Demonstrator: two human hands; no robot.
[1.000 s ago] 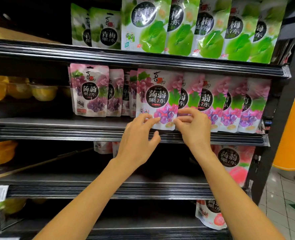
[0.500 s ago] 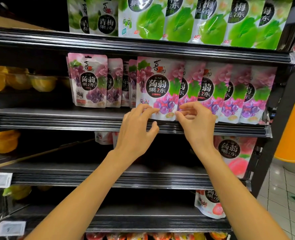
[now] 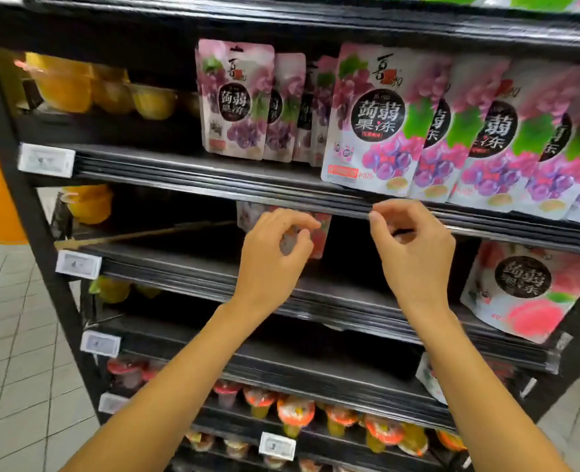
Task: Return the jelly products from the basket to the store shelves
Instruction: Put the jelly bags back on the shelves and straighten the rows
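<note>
The left hand (image 3: 271,257) and right hand (image 3: 414,257) hovered loosely curled, holding nothing, below the shelf (image 3: 179,175). The grape jelly pouch (image 3: 377,120) stood upright at the row's front, presumably faced outward for display.

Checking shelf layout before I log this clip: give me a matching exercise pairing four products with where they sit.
Things:
1 front grape pouch
2 peach pouch
3 yellow cups
4 red-lidded cups

Places:
A left end of the grape shelf
B right end, one shelf lower
C lowest of the four
D just above the right hand

Pairs: 1-D, 2-B, 3-A, 4-C
</note>
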